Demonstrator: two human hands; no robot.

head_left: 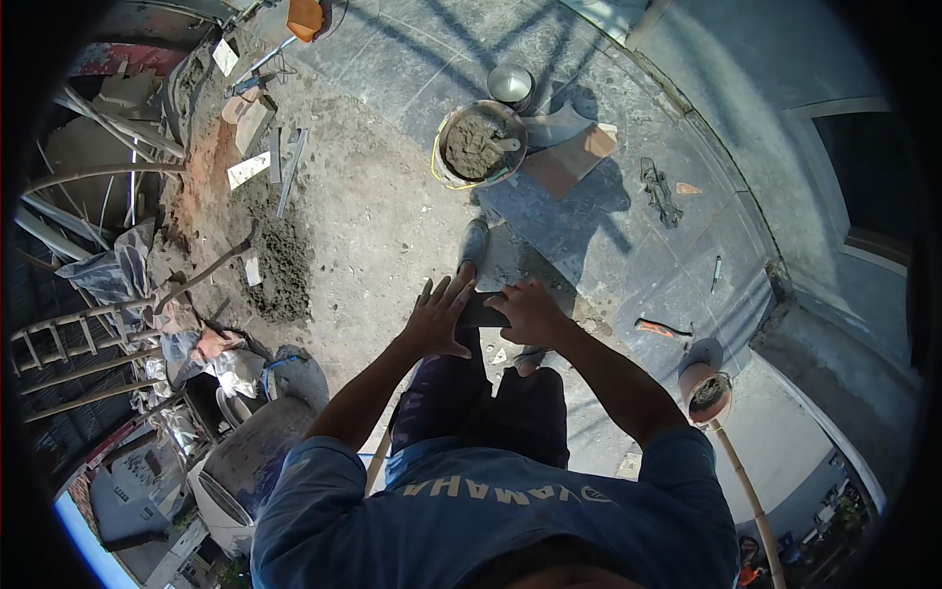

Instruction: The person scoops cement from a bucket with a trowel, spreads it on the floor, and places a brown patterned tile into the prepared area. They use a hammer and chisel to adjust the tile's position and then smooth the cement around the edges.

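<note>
My left hand [439, 316] is in front of my knees with its fingers spread and thumb out, at the left edge of a dark flat piece [481, 312]. Its kind does not show clearly. My right hand [531, 312] is curled over the right side of that piece, the fingers bent at its edge. Just beyond my hands a grey shoe [474, 245] rests on the ground. Farther ahead stands a bucket [439, 162] filled with wet mortar [475, 147], with a pale-handled tool [508, 144] in it.
A round metal pot [510, 84] stands behind the bucket, beside a brown board [569, 162]. Sandy mix [280, 265] lies at left, near a bamboo ladder [88, 344] and a drum [255, 461]. At right are an orange-handled tool [659, 328] and a small pail [705, 393].
</note>
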